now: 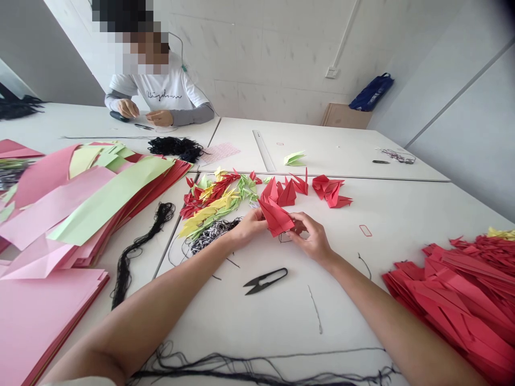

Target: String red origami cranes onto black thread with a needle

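Between my two hands is a red folded paper crane (276, 217), raised a little over the white table. My left hand (251, 228) pinches its left side, fingers partly hidden behind the paper. My right hand (309, 236) grips its lower right corner with thumb and fingertips. Just beyond stand more red paper cranes (286, 193), with another red group (332, 191) to their right. Strung red, yellow and green cranes (217, 201) lie left of my hands, beside a tangle of black-and-white cord (213, 236). Black thread snips (265, 281) rest nearer to me.
Pink and green paper sheets (108, 203) pile up at left, next to a black thread bundle (140, 252). Folded red paper (462, 289) is heaped at right. Black cords (241, 370) run along the near edge. Across the table sits a person (161, 91), hands together. A ruler (263, 150) lies farther back.
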`<state>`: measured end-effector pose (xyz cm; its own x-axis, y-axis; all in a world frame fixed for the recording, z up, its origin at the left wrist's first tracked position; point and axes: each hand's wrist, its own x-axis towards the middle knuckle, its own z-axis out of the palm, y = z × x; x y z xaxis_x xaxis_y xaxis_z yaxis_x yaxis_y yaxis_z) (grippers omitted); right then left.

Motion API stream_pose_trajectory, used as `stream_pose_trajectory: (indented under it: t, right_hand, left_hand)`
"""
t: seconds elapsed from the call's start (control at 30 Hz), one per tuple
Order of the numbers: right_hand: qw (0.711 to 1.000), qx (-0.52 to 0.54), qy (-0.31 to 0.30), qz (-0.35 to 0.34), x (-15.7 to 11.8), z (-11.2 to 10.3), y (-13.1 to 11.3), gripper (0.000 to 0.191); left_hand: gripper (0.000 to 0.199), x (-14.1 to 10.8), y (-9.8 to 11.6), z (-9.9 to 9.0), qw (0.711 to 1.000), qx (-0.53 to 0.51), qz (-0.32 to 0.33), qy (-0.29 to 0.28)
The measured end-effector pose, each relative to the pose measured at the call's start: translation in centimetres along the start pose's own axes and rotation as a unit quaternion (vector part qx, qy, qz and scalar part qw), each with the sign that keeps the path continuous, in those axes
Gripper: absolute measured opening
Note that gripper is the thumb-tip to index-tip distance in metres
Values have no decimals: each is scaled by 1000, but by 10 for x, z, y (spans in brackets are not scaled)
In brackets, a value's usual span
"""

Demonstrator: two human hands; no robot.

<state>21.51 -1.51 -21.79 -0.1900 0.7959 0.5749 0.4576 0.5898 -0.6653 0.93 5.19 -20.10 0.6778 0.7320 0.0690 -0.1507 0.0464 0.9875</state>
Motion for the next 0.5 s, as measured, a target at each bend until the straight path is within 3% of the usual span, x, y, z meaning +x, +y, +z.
stream_pose_trajectory:
  t: [0.5]
  right_hand:
    - [1000, -14, 3, 1, -2, 2, 3, 27]
  left_hand:
    - [32, -1, 3, 3, 1000, 9, 5, 1]
